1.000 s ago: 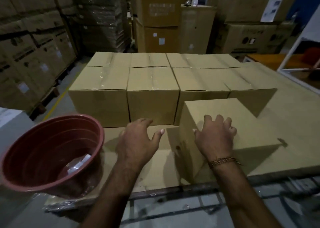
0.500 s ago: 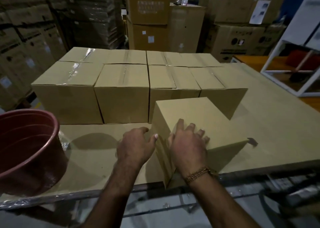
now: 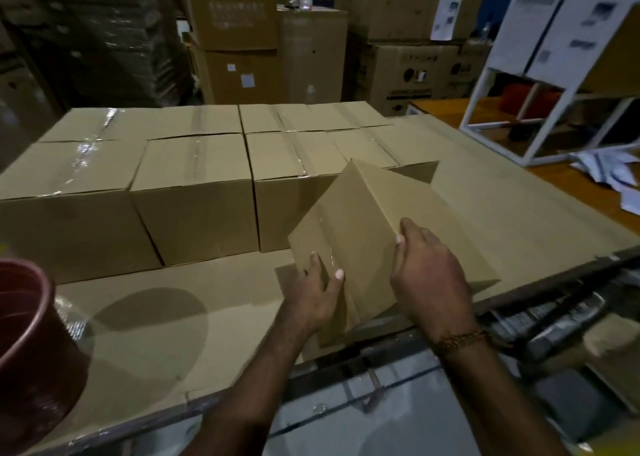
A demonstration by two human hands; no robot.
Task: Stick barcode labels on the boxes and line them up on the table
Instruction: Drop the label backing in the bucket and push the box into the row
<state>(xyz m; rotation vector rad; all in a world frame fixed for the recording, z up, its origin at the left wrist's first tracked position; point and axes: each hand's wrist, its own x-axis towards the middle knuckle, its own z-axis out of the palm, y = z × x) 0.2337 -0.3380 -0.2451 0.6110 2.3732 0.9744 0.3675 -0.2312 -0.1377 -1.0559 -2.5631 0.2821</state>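
A plain brown cardboard box point(image 3: 388, 234), tilted on the cardboard-covered table's point(image 3: 173, 317) near edge, is being gripped by both hands: left hand point(image 3: 313, 293) curling over its near corner, right hand point(image 3: 429, 275) clasping its right face. Taped brown boxes point(image 3: 194, 185) are standing in rows just behind; a reddish-brown plastic tub point(image 3: 31, 345) is sitting at far left.

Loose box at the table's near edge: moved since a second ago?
Yes. The loose box has tipped up off the table, its far corner now overlapping the lined-up boxes, both hands gripping it.

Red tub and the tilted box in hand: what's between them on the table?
Only bare cardboard-covered table between red tub and tilted box, per head view.
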